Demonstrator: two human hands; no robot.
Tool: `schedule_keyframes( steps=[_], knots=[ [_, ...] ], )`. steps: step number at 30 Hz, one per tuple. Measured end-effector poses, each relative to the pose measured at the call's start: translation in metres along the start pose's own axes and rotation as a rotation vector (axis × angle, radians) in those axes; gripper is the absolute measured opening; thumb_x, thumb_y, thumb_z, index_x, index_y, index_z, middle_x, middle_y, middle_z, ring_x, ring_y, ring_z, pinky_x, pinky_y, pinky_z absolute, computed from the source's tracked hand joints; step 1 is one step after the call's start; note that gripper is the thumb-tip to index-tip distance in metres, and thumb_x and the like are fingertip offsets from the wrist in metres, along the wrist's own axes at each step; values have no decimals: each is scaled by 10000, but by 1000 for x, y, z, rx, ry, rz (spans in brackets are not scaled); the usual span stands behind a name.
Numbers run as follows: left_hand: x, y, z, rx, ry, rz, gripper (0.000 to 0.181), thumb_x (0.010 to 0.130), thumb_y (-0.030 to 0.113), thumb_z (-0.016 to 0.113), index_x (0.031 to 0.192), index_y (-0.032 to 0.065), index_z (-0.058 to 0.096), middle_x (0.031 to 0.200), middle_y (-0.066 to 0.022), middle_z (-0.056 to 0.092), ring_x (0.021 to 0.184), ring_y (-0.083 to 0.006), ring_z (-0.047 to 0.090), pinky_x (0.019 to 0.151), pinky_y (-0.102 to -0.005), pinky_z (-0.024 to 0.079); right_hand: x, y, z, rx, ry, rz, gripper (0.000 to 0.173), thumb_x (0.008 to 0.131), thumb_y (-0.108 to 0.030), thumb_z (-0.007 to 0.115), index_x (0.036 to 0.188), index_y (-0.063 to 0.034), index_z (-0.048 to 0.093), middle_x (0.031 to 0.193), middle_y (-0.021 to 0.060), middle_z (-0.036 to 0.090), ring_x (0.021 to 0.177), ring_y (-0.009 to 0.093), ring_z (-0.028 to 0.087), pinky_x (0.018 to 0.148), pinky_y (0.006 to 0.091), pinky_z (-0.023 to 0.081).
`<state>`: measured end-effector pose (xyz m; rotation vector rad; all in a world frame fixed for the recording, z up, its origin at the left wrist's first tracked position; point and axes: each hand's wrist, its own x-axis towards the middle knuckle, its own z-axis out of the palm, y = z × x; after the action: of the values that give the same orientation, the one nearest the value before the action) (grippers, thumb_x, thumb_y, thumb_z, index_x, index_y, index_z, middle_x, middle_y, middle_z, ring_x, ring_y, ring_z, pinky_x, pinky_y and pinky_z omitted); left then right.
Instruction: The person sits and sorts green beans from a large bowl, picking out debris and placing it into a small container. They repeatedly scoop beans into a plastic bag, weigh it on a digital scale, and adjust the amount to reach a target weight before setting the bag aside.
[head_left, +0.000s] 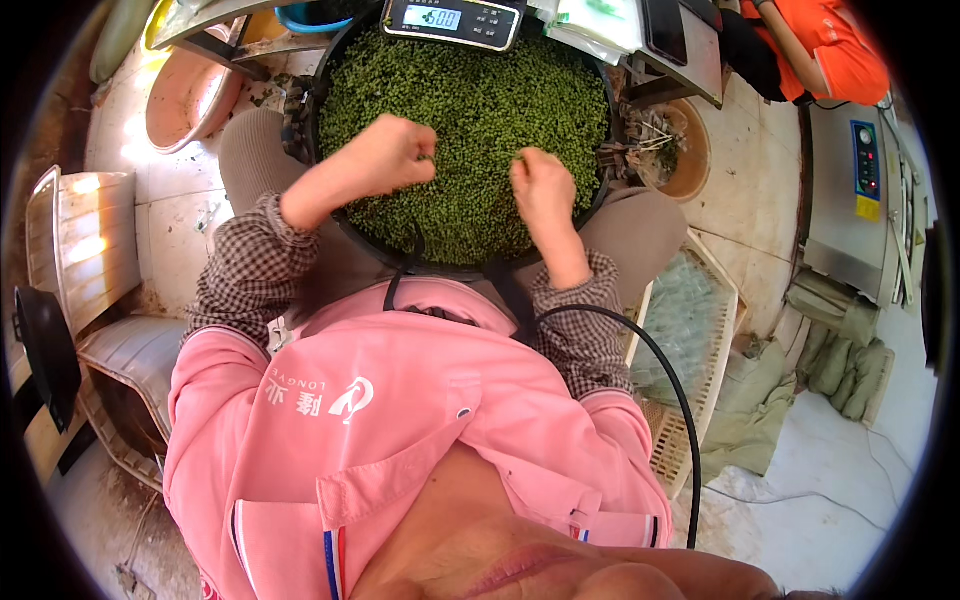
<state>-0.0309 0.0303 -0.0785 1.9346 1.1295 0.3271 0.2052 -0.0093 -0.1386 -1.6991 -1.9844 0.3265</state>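
Observation:
A large black tub (324, 75) full of small green peppercorn-like berries (480, 97) stands between my knees. My left hand (401, 154) is over the left half of the berries, with its fingers curled. Over the right half is my right hand (541, 184), its fingers bent downward. Whether either hand pinches a berry or stem cannot be made out. A digital scale (454, 22) with a lit display sits at the far rim of the tub. Beside it on the right lies a stack of clear plastic bags (596, 26), and a dark phone (665, 30) is on the metal table.
An orange basin (694, 150) with stems and scraps stands right of the tub; a pink basin (187, 97) is at the left. A white plastic crate (705, 337) holds clear packages. A co-worker in orange (832, 45) sits at upper right, near a metal machine (855, 202).

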Motion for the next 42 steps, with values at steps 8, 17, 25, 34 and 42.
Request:
schedule_keyframes(
  steps=[8, 17, 25, 34, 42],
  knots=[
    [101, 2, -89, 104, 570, -35, 141, 772, 124, 591, 780, -15, 613, 598, -186, 592, 528, -292, 595, 531, -394, 474, -10, 7, 21, 742, -215, 326, 112, 863, -68, 580, 918, 27, 603, 643, 95, 584, 490, 137, 543, 448, 287, 414],
    [91, 7, -72, 389, 689, 200, 249, 816, 45, 537, 1052, 10, 609, 708, -181, 614, 625, -282, 612, 573, -373, 488, -6, 10, 14, 1203, -453, 630, 168, 900, -67, 543, 1037, 15, 594, 818, 33, 634, 648, 78, 581, 518, 196, 427],
    [27, 2, 45, 139, 70, 367, 337, 751, 28, 631, 1086, 28, 594, 954, -137, 601, 879, -323, 589, 775, -390, 481, 0, 5, 9, 1348, -666, 598, 102, 901, -86, 540, 926, -8, 601, 821, 41, 635, 633, 74, 562, 509, 189, 419],
    [9, 13, 57, 129, 171, 183, 143, 735, 39, 619, 875, 20, 600, 806, -126, 598, 720, -278, 607, 635, -342, 480, -6, 4, 8, 1415, -617, 623, 139, 887, -75, 551, 987, -3, 617, 808, 44, 641, 620, 88, 570, 521, 204, 438],
    [7, -9, 28, -175, 399, -123, 121, 754, 68, 628, 860, 11, 644, 727, 6, 620, 689, -59, 551, 623, -224, 457, -13, 5, 18, 1014, -488, 561, 118, 880, -59, 561, 969, -4, 615, 791, 40, 635, 594, 81, 569, 498, 196, 419]
  ],
)
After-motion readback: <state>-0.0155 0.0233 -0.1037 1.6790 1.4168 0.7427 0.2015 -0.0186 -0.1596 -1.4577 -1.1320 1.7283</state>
